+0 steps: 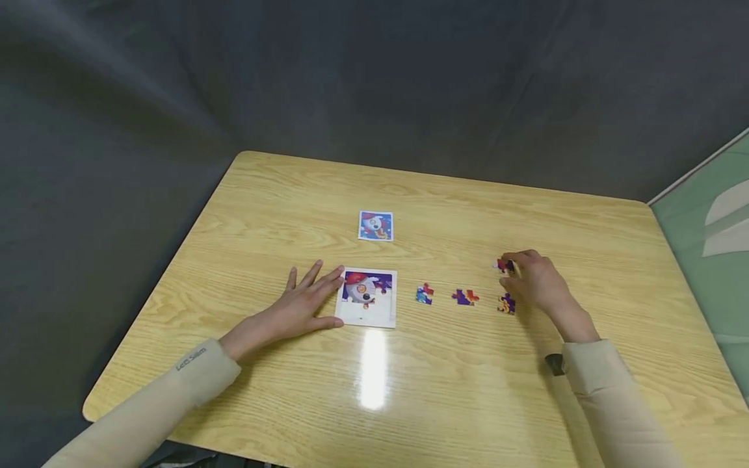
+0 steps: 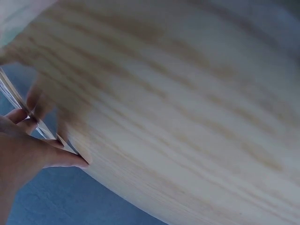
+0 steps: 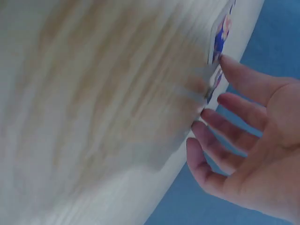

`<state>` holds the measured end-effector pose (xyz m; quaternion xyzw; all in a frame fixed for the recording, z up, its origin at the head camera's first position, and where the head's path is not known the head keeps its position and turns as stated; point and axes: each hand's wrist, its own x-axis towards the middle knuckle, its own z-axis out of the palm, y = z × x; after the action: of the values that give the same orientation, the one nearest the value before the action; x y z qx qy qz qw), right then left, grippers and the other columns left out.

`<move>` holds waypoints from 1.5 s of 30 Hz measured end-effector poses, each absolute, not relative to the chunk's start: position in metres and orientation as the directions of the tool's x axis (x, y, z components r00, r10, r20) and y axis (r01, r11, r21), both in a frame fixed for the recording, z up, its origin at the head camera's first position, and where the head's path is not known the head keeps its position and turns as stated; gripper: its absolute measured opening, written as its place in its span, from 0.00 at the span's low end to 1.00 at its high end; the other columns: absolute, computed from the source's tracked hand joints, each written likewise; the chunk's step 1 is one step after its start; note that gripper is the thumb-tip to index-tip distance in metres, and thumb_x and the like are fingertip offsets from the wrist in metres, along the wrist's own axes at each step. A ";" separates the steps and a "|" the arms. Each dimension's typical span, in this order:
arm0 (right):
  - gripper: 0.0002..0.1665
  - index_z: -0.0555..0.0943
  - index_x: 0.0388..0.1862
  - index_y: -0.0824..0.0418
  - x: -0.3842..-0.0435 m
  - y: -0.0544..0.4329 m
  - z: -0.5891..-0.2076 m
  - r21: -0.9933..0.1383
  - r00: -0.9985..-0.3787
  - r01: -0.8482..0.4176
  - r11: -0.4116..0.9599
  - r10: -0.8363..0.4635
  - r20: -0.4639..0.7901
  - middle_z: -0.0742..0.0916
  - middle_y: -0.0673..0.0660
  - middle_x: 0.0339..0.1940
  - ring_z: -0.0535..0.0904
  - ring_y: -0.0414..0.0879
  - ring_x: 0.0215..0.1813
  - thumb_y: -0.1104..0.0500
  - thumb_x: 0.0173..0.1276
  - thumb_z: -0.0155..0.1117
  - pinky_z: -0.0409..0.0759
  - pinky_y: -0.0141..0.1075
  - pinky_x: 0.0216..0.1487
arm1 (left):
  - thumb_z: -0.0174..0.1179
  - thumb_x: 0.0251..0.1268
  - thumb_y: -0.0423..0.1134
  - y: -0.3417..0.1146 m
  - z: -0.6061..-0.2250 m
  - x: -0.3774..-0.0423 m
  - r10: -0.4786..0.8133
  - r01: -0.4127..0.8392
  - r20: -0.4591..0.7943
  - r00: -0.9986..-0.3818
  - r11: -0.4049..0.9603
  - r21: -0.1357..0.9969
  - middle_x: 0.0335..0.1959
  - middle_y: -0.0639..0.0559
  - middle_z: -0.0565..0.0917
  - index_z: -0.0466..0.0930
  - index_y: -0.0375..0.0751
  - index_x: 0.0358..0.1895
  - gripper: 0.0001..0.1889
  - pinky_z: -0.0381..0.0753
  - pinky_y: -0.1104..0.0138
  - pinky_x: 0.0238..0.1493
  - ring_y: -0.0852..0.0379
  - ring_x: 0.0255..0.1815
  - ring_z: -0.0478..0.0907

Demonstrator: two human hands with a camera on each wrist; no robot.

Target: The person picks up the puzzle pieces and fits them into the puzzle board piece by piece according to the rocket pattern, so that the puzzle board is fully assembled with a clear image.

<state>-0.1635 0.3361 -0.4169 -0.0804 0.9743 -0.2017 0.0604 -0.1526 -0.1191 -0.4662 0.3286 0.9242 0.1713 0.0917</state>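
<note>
My left hand (image 1: 301, 305) lies flat with fingers spread, its fingertips and thumb at the left edge of a white puzzle board (image 1: 367, 320). Joined jigsaw pieces showing a white cartoon face with a red cap fill the board's upper part. My right hand (image 1: 538, 279) reaches over the table at the right, thumb and forefinger apart on either side of a dark red and white jigsaw piece (image 1: 503, 266). In the right wrist view its fingers (image 3: 234, 133) are loosely bent near the tabletop. Just below the thumb lies a purple and yellow jigsaw piece (image 1: 506, 304).
Between the board and my right hand lie a blue and red piece (image 1: 424, 294) and a purple and orange piece (image 1: 465, 298). Behind the board is a small square picture card (image 1: 376, 225). Everything rests on a wooden table (image 1: 281, 195), with dark cloth behind it.
</note>
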 end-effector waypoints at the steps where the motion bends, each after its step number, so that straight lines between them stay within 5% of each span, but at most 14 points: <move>1: 0.29 0.70 0.64 0.72 -0.164 0.338 -0.417 -0.406 -0.976 -0.159 0.900 -0.205 -0.072 0.72 0.76 0.59 0.67 0.75 0.57 0.61 0.67 0.64 0.68 0.66 0.54 | 0.55 0.63 0.65 -0.119 -0.466 -0.153 0.640 0.579 -0.053 -0.767 0.725 0.374 0.78 0.51 0.47 0.55 0.44 0.75 0.44 0.32 0.31 0.65 0.38 0.77 0.34; 12: 0.22 0.78 0.54 0.74 -0.167 0.345 -0.420 -0.304 -0.918 -0.397 0.866 -0.382 0.109 0.79 0.70 0.44 0.74 0.54 0.34 0.73 0.59 0.65 0.74 0.50 0.36 | 0.54 0.63 0.65 -0.118 -0.466 -0.153 0.639 0.578 -0.053 -0.768 0.725 0.374 0.78 0.52 0.47 0.55 0.44 0.76 0.44 0.31 0.31 0.65 0.38 0.77 0.34; 23: 0.21 0.77 0.54 0.75 -0.168 0.345 -0.424 -0.303 -0.928 -0.371 0.878 -0.356 0.105 0.78 0.72 0.43 0.74 0.55 0.34 0.71 0.61 0.66 0.72 0.55 0.41 | 0.55 0.62 0.65 -0.118 -0.464 -0.152 0.641 0.577 -0.056 -0.766 0.723 0.380 0.78 0.51 0.47 0.55 0.44 0.75 0.44 0.31 0.31 0.65 0.38 0.77 0.34; 30: 0.22 0.76 0.57 0.73 -0.167 0.342 -0.424 -0.289 -0.948 -0.311 0.905 -0.316 0.031 0.78 0.71 0.40 0.74 0.60 0.38 0.70 0.63 0.64 0.76 0.50 0.34 | 0.56 0.62 0.64 -0.118 -0.464 -0.152 0.642 0.580 -0.049 -0.765 0.720 0.380 0.78 0.50 0.48 0.55 0.43 0.75 0.44 0.31 0.31 0.65 0.38 0.77 0.35; 40: 0.22 0.78 0.54 0.71 -0.168 0.335 -0.420 -0.387 -0.940 -0.300 0.872 -0.339 -0.034 0.81 0.65 0.39 0.77 0.54 0.38 0.64 0.62 0.65 0.78 0.47 0.36 | 0.55 0.62 0.64 -0.119 -0.464 -0.152 0.641 0.580 -0.046 -0.766 0.721 0.379 0.78 0.50 0.47 0.55 0.43 0.75 0.44 0.31 0.31 0.65 0.38 0.77 0.35; 45: 0.19 0.81 0.50 0.69 -0.169 0.334 -0.418 -0.330 -0.934 -0.335 0.882 -0.357 -0.006 0.83 0.61 0.35 0.78 0.50 0.35 0.62 0.60 0.67 0.78 0.45 0.33 | 0.56 0.62 0.64 -0.119 -0.464 -0.152 0.642 0.582 -0.036 -0.766 0.716 0.386 0.78 0.51 0.49 0.55 0.44 0.75 0.44 0.31 0.31 0.65 0.38 0.77 0.35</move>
<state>-0.1688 0.3341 -0.4181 -0.1785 0.9696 -0.1640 0.0332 -0.1515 -0.1191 -0.4644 0.3319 0.9224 0.1789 0.0837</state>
